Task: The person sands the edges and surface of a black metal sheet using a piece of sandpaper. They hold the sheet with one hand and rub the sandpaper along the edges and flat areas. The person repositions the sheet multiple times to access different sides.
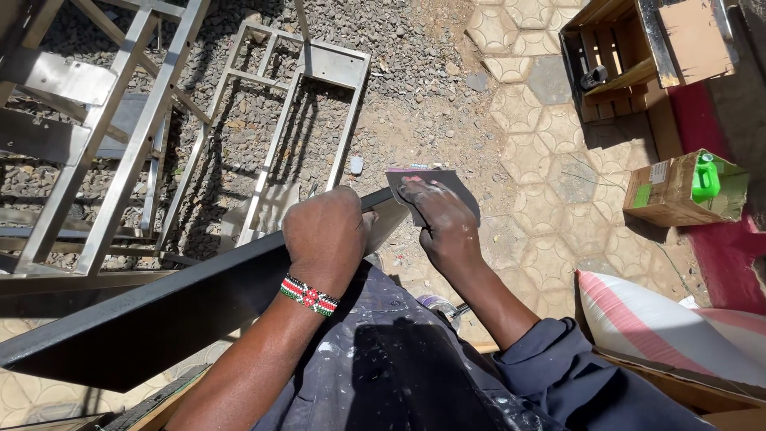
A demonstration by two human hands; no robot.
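Note:
A long dark metal bar (159, 307) runs from the lower left up to the middle of the view. My left hand (325, 233), with a beaded wristband, is clenched over the bar's upper edge and holds it. My right hand (440, 219) presses a grey sheet of sandpaper (435, 182) flat against the bar's far end (384, 215). Pale dust covers my fingers. My dark, paint-spotted work clothes (399, 367) fill the bottom of the view.
Bare steel frames (120, 120) lie on gravel at the left and centre. Patterned paving (550, 175) is at the right, with a wooden crate (614, 64), a cardboard box holding a green bottle (688, 190), and a striped white sack (662, 323).

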